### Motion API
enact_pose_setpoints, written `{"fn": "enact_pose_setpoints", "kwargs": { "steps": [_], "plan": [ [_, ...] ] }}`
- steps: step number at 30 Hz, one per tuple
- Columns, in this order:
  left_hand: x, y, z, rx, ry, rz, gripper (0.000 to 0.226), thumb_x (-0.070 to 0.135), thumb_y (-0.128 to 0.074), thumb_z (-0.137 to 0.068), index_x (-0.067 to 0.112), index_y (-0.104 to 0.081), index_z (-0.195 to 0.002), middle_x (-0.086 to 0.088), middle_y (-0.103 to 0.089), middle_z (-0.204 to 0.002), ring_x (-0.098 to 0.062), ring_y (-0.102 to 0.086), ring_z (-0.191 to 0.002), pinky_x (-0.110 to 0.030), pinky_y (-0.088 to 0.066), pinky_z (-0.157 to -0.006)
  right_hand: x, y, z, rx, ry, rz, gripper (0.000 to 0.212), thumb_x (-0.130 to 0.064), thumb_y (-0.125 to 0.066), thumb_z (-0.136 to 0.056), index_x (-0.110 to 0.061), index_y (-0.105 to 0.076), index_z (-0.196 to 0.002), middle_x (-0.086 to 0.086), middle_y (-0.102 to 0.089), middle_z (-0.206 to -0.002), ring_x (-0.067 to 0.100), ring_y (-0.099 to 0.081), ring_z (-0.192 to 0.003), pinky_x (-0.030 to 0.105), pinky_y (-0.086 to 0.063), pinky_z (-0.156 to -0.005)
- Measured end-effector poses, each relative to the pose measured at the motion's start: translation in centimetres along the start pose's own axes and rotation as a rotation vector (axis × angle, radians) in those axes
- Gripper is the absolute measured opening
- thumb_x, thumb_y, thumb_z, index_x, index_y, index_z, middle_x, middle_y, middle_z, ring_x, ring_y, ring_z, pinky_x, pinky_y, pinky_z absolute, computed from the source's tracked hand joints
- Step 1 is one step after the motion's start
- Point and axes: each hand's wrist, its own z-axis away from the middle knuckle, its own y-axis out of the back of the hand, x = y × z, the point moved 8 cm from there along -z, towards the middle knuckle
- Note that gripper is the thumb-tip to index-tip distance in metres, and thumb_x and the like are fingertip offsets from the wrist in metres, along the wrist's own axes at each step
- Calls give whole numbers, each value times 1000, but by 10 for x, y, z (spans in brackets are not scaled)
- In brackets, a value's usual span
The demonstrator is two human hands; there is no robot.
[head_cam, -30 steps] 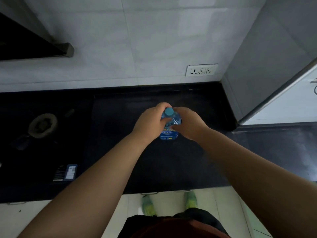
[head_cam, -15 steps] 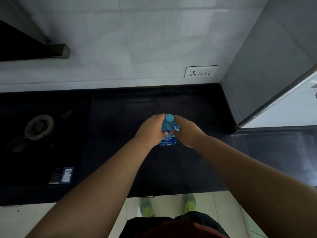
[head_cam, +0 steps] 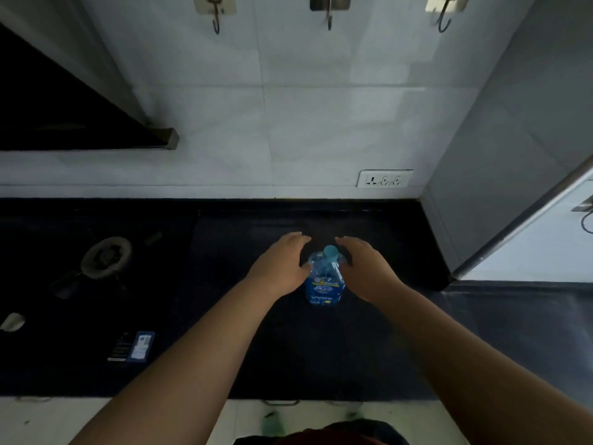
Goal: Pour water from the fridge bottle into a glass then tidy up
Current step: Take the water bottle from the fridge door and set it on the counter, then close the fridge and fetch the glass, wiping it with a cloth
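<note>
Water bottle (head_cam: 324,284) stands upright on the black countertop (head_cam: 321,348), near its middle depth, with the teal cap (head_cam: 330,252) on and a blue label round the lower body. Left hand (head_cam: 282,268) sits just to the bottle's left, palm turned toward it, fingers (head_cam: 296,239) loosely curved and arching over the shoulder of the bottle; the heel of the hand looks to be touching or just beside the clear upper body — contact cannot be settled from this view. Right hand (head_cam: 364,268) mirrors it on the bottle's right side, its fingers (head_cam: 345,242) curved inward above and behind the cap, with dark counter visible between fingertips and cap. Neither hand is wrapped round the bottle: both are relaxed and spread wide enough that the cap shows free between them. The fingertips of the two hands are apart, with the cap lying in the gap and slightly nearer the camera. Well to the left on the counter — a stove burner (head_cam: 106,256) set in a dark hob, and a small blue-and-white label (head_cam: 141,345) near the front edge. A wall socket (head_cam: 384,178) sits on the white tiled wall behind the bottle, to the right, and three hooks hang high on the tiles, the left one (head_cam: 215,14) included.
</note>
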Motion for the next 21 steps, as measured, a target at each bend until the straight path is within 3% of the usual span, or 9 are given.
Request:
{"fn": "enact_pose_setpoints", "kwargs": {
  "steps": [3, 7, 13, 21],
  "plan": [
    [-6, 39, 27, 104, 101, -48, 55, 42, -56, -104, 28, -44, -155, 2, -41, -162, -21, -48, -142, -47, -44, -114, -25, 16, 8, 34, 109, -37, 43, -31, -56, -101, -35, -54, -144, -6, -48, -155, 16, -53, -133, 30, -44, -105],
    [-15, 76, 80, 237, 285, -180, 50, 53, -40, -107, 30, -50, -149, 6, -45, -159, -18, -53, -137, -43, -46, -108, -67, 27, 18, -32, 323, 126, 46, -47, -54, -100, -38, -52, -146, -13, -44, -158, 16, -47, -141, 41, -41, -115],
    [-42, 85, 198, 419, 674, -138, 48, 57, -42, -104, 34, -53, -145, 10, -44, -159, -20, -46, -143, -45, -41, -110, -126, 11, 49, -150, 654, 289, 51, -51, -49, -102, -35, -49, -150, -13, -41, -160, 15, -42, -145, 42, -36, -119],
    [-47, 33, 395, 538, 1142, -59, 47, 57, -42, -104, 37, -55, -144, 11, -47, -158, -22, -47, -143, -50, -41, -111, -198, -85, 155, -398, 1046, 323, 51, -50, -50, -102, -27, -52, -148, -8, -48, -156, 17, -43, -143, 46, -41, -114]
  ]
}}
